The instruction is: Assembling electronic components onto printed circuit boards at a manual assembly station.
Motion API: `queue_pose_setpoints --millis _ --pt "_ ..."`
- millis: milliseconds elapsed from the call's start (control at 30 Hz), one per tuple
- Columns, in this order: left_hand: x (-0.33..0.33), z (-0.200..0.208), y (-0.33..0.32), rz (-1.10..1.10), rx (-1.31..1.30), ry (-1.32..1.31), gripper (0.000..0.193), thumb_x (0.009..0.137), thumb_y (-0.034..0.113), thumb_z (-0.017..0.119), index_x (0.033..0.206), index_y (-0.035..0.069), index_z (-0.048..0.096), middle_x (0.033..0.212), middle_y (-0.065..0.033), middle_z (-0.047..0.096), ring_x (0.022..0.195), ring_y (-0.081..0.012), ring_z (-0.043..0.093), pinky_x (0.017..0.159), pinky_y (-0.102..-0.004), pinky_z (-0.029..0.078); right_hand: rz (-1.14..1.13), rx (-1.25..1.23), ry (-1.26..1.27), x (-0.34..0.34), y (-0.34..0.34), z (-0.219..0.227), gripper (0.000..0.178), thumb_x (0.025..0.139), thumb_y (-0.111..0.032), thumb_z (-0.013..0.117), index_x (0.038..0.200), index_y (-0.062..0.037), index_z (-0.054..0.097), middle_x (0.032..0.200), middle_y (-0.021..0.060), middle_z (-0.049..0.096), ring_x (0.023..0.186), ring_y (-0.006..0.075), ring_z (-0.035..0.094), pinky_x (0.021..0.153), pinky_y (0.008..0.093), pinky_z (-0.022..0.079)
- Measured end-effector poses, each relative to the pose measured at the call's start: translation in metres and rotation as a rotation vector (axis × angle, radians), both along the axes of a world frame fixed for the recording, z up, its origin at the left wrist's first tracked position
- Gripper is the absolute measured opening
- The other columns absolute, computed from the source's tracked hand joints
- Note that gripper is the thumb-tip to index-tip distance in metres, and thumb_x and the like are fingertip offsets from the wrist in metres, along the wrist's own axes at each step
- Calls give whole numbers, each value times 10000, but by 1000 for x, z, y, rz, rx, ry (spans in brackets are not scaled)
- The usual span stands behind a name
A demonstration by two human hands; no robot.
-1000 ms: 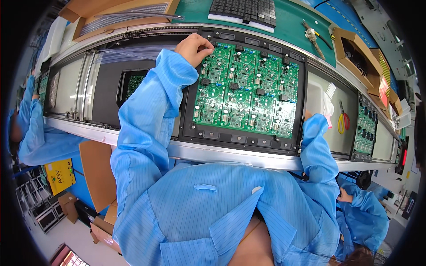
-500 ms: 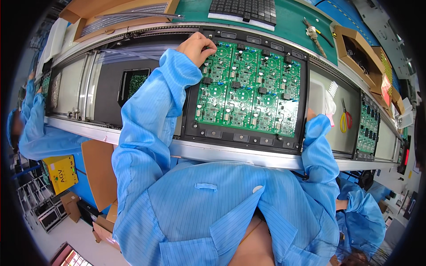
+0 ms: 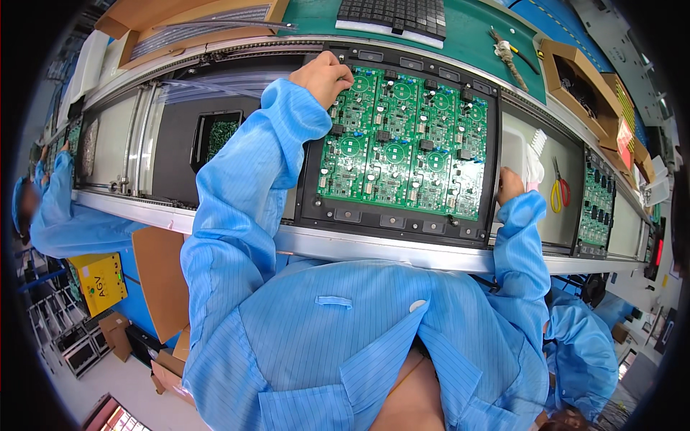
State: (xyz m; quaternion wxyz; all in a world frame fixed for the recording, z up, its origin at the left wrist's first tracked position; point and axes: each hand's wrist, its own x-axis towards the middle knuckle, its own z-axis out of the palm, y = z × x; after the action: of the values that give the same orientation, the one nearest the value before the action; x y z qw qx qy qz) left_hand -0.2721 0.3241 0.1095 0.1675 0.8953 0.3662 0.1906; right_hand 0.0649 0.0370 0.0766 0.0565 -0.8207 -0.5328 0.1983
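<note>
A panel of green circuit boards (image 3: 402,144) with black blocks and small blue parts lies in a black frame tray (image 3: 388,220) in front of me. My left hand (image 3: 323,77) is at the panel's far left corner, its fingers pinched together by a component there. Whatever sits between those fingertips is too small to make out. At the tray's right edge is my right hand (image 3: 510,184), curled and closed beside the frame. Its fingertips are partly hidden, so what they hold, if anything, does not show.
The tray rests on a rail conveyor (image 3: 374,251). Right of it lie scissors (image 3: 556,190), a white brush (image 3: 536,161) and another board tray (image 3: 595,205). Beyond are a black parts block (image 3: 394,20), pliers (image 3: 514,54) and cardboard boxes (image 3: 581,82). Co-workers (image 3: 61,208) stand at both sides.
My right hand has moved slightly away from me and right along the tray edge, showing more of itself. The left hand has shifted slightly right at the corner. The right-hand co-worker has moved.
</note>
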Motion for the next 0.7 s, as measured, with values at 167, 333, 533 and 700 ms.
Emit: queue_pose_setpoints --millis 167,333,533,700 --pt "5 -2 0 -79 91 -2 63 782 152 604 804 140 662 859 -33 527 746 -238 546 715 -325 468 -119 282 157 0 -10 21 340 707 108 542 1017 -17 599 872 80 614 774 136 573 704 241 474" --pt "-20 2 11 -140 -201 -207 328 720 28 655 1045 60 618 859 -57 534 722 -157 533 657 -244 450 -162 533 685 -26 26 59 362 736 89 608 1081 -12 568 911 79 594 799 119 564 722 218 479" --pt "-98 3 5 26 -48 -436 265 737 11 638 999 52 633 873 -64 597 693 -143 554 624 -253 465 -194 416 1042 -61 55 101 345 767 51 612 1102 23 538 921 108 601 756 132 586 678 217 493" --pt "-206 -41 16 500 -193 169 197 733 58 643 930 38 643 780 -87 641 698 -231 601 674 -314 483 12 334 1149 -90 108 98 309 790 24 603 1091 39 536 896 114 615 748 141 598 663 210 493"
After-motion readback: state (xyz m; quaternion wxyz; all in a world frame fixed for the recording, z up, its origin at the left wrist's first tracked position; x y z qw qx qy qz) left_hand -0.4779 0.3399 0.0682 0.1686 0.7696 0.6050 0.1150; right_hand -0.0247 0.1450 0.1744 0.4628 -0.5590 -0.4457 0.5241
